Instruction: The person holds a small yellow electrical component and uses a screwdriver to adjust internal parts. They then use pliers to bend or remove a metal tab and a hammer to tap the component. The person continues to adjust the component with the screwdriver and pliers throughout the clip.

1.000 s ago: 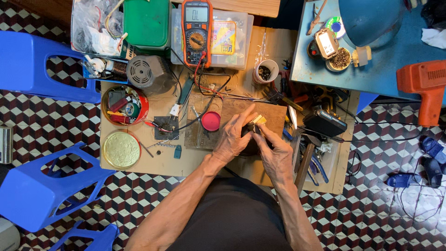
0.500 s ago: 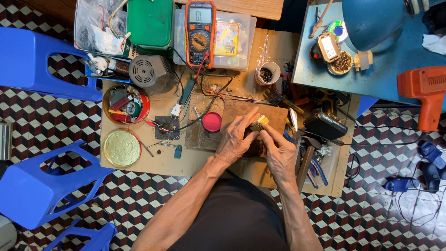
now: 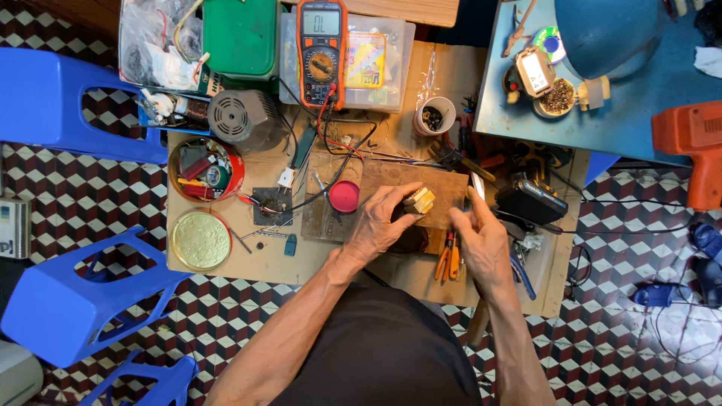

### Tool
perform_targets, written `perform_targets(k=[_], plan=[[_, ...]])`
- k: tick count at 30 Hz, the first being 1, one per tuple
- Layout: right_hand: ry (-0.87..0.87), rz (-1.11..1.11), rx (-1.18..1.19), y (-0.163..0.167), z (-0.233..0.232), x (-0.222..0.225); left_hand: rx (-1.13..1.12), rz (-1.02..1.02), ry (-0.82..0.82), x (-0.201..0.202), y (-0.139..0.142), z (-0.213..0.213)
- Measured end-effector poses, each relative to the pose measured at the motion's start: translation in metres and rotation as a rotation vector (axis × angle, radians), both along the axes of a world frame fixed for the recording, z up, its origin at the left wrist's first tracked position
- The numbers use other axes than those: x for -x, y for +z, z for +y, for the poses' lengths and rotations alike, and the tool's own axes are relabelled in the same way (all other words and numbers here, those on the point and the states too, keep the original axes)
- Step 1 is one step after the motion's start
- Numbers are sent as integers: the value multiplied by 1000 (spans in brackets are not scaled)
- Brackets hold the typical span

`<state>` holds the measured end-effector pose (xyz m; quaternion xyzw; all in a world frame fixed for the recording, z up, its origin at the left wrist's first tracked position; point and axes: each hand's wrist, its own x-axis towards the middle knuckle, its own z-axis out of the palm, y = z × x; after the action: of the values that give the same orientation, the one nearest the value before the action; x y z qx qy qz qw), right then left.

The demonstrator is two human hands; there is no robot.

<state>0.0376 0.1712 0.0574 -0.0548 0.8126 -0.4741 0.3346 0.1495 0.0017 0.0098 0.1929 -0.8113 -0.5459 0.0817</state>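
My left hand (image 3: 380,225) pinches a small yellowish block-shaped part (image 3: 419,200) between thumb and fingers, over a brown wooden board (image 3: 444,188) on the low workbench. A dark round thing (image 3: 412,240) lies under that hand, mostly hidden. My right hand (image 3: 481,240) is to the right of the part, apart from it. Its fingers close on the lower end of a slim shiny metal tool (image 3: 477,184) at the board's right edge.
An orange multimeter (image 3: 321,49) with red and black leads stands at the back. Also on the bench are a grey motor (image 3: 237,116), a red tin of parts (image 3: 204,169), a gold lid (image 3: 201,240), a red cap (image 3: 345,195) and orange-handled pliers (image 3: 449,256). Blue stools (image 3: 68,301) stand at the left.
My right hand has left the yellowish part and moved right to the shiny tool. My left hand still holds the part over the board.
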Motion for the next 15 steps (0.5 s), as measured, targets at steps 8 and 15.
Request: perform_targets(k=[8, 15], plan=[[257, -2, -24, -12, -7, -18, 51, 116, -28, 2, -3, -1], [279, -37, -10, -16, -5, -12, 21, 58, -42, 3, 1, -3]])
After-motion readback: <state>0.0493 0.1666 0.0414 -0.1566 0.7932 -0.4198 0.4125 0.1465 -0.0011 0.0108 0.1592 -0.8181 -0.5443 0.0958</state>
